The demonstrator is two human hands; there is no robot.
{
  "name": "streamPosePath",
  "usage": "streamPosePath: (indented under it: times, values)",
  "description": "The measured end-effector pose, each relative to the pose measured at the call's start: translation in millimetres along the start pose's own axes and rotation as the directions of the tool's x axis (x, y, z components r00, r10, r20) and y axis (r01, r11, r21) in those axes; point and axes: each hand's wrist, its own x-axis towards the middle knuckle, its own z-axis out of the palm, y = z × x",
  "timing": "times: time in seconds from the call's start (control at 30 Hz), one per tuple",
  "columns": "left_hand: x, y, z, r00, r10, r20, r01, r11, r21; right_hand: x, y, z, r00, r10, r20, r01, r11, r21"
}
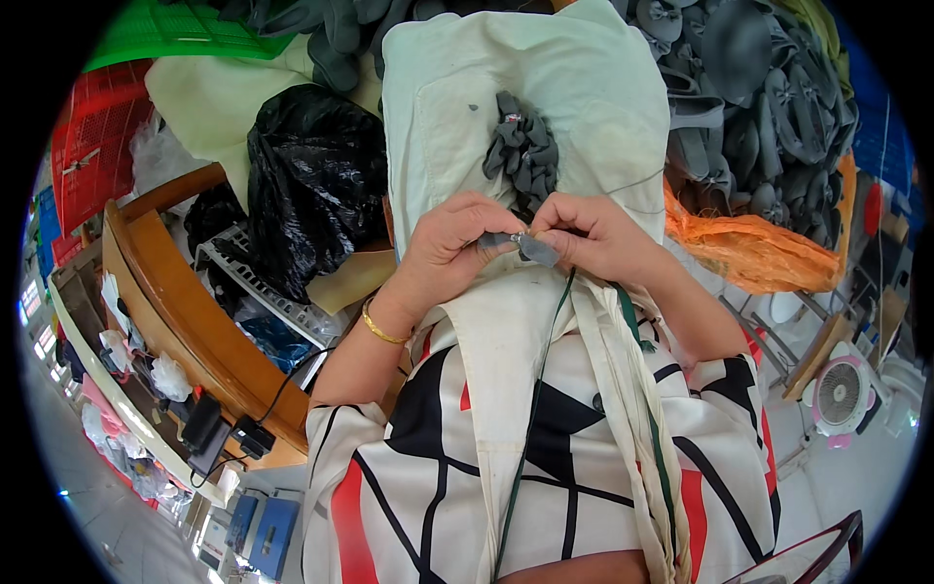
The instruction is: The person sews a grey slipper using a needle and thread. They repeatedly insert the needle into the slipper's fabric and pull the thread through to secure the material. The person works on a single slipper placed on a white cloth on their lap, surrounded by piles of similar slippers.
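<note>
My left hand (446, 245) and my right hand (601, 238) meet over my lap, fingertips pinched on a small grey fabric bow (538, 251). A tiny shiny bit shows on the bow between the fingers, too small to name. Just beyond my hands, a heap of grey fabric pieces (522, 146) lies on the pale cloth (438, 127) that covers my lap. From near my right hand a thin dark thread (637, 185) runs off to the right across this cloth. A yellow bangle circles my left wrist.
At the right, an orange bag (749, 258) holds many grey shoes (798, 117) with bows. To the left are a black plastic bag (316, 185), a wooden drawer or cabinet (185, 311), and red (97, 136) and green (185, 29) baskets. A small fan (843, 394) stands at right.
</note>
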Motion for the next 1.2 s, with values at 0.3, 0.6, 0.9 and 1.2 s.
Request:
streamPosePath:
  times: [0.3,0.6,0.9,1.2]
  values:
    - [-5.3,-0.3,-0.5,0.999,-0.006,0.049,0.002,0.996,0.086,1.0,7.0,0.8,0.999,0.009,0.035,-0.011,0.997,0.073]
    - [-1.8,2.7,4.3,0.997,-0.044,0.066,0.035,0.989,0.141,1.4,1.4,-3.9,0.997,0.07,0.035,-0.07,0.998,-0.01]
    - [-1.7,-2.8,9.9,0.991,-0.115,0.063,0.107,0.987,0.121,7.7,9.6,-2.4,0.995,-0.086,-0.057,0.071,0.97,-0.232]
    - [2.6,-3.4,11.3,0.993,-0.112,-0.024,0.114,0.961,0.252,18.6,-7.0,7.8,0.685,-0.714,0.144,0.378,0.178,-0.909]
